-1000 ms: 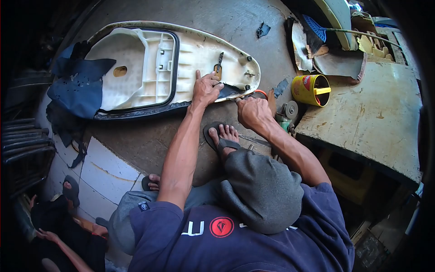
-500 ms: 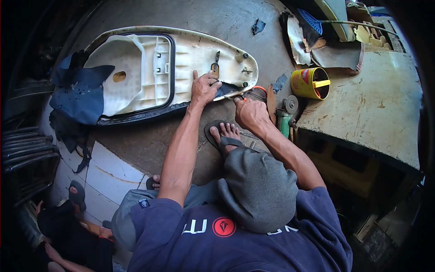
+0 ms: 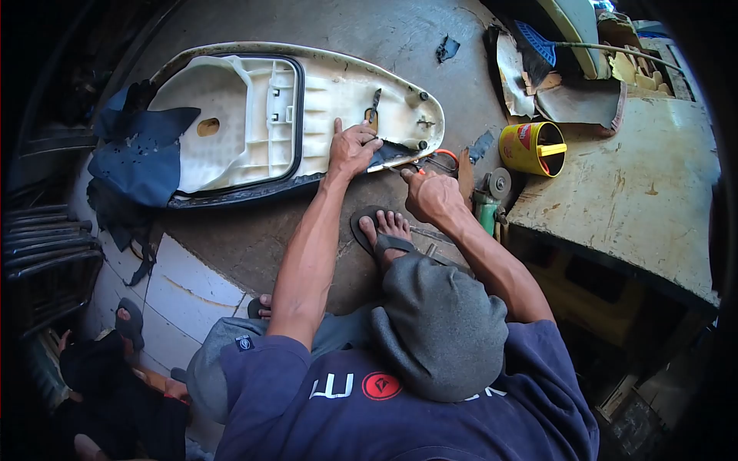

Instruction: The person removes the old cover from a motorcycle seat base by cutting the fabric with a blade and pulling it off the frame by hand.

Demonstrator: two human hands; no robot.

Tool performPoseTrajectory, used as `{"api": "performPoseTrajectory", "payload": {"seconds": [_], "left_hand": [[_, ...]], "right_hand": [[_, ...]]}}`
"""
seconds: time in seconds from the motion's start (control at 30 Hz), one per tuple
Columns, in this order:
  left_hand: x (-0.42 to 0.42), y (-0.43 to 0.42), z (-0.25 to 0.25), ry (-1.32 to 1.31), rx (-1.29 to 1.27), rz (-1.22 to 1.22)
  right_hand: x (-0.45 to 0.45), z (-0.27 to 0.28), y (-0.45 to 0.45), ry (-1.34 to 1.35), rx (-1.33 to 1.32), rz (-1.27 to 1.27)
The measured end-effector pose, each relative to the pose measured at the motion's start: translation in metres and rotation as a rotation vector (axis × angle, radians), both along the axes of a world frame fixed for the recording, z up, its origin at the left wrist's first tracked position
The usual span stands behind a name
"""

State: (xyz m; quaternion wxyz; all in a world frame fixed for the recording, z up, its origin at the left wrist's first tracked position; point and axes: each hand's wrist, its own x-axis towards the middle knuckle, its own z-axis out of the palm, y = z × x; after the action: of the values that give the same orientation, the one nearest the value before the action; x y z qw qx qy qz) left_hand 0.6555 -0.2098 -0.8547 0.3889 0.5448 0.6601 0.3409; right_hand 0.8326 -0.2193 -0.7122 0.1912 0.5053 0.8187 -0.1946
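A motorcycle seat lies upside down on the floor, its pale plastic base [image 3: 323, 84] facing up. Dark cover material [image 3: 146, 146] lies folded over its left end and along the near edge. My left hand [image 3: 354, 151] rests on the near side of the base, fingers bent over the dark cover edge, the index finger stretched forward. My right hand [image 3: 430, 194] is closed at the seat's near right edge, around a thin metal tool [image 3: 393, 170] whose handle is mostly hidden. Orange-handled scissors [image 3: 446, 157] lie just beyond that hand, partly covered.
A green angle grinder [image 3: 487, 211] and a yellow tub [image 3: 523, 147] stand right of my right hand, beside a worn wooden table [image 3: 615, 192]. A blue broom [image 3: 538, 42] lies at the back right. Another person [image 3: 123, 392] sits at lower left.
The view has shifted slightly, so the seat and floor sit a little further right and the seat's right end lower. Both hands keep nearly the same places on the seat.
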Motion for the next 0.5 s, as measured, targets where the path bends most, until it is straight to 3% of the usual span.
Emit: {"api": "performPoseTrajectory", "payload": {"seconds": [0.03, 0.1, 0.17, 0.23, 0.27, 0.33, 0.37, 0.5], "left_hand": [[0.000, 0.000, 0.001, -0.009, -0.025, 0.006], [-0.002, -0.002, -0.002, -0.017, -0.002, -0.024], [-0.004, -0.001, 0.000, 0.009, -0.041, -0.026], [-0.001, -0.005, -0.006, 0.026, 0.018, -0.026], [0.000, -0.005, -0.005, 0.024, 0.027, -0.022], [-0.004, -0.005, 0.003, -0.013, -0.005, -0.054], [-0.011, 0.004, 0.004, -0.037, -0.038, -0.073], [-0.008, -0.001, 0.000, -0.023, 0.013, -0.044]], "right_hand": [[-0.001, -0.002, 0.006, 0.004, 0.074, 0.101], [-0.016, -0.001, 0.021, -0.180, -0.073, 0.173], [-0.024, -0.004, 0.024, -0.201, -0.122, 0.099], [-0.011, -0.001, 0.016, -0.163, -0.282, -0.127], [0.018, -0.035, 0.003, 0.089, -0.341, -0.329], [0.025, -0.041, -0.024, 0.272, -0.367, -0.561], [0.024, -0.049, -0.021, 0.244, -0.239, -0.453], [-0.007, 0.021, 0.004, -0.101, -0.165, -0.061]]}}
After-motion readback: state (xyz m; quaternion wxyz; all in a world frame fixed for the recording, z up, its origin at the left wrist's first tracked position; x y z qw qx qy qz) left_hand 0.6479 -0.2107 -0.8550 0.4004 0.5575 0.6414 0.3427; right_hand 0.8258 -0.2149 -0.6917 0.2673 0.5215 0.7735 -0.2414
